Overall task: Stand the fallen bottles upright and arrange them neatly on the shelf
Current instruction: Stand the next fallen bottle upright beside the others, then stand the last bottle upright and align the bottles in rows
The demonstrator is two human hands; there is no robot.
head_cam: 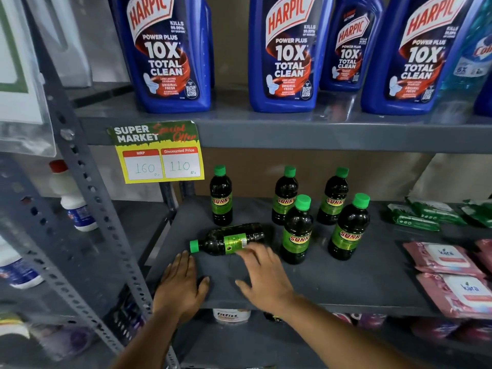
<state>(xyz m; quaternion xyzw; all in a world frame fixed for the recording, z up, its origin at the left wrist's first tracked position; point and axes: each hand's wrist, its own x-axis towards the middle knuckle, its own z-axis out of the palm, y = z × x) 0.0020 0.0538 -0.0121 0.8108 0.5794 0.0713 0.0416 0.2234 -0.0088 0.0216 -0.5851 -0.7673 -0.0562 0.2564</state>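
Note:
One dark bottle with a green cap and green label lies on its side point(229, 239) on the grey middle shelf point(346, 283), cap pointing left. Several matching bottles stand upright: one behind it point(221, 197), others to its right point(296, 231), point(349, 229). My left hand point(179, 284) lies flat on the shelf just in front of the fallen bottle's cap, fingers spread. My right hand point(263, 275) hovers open in front of the bottle's label, its fingertips at or touching the bottle's body. Neither hand holds anything.
Large blue toilet-cleaner bottles point(170, 54) stand on the upper shelf. A yellow price tag point(159, 155) hangs from its edge. Pink wipe packs point(450, 278) and green packs point(426, 214) lie at the right. A perforated grey upright point(87, 182) runs along the left.

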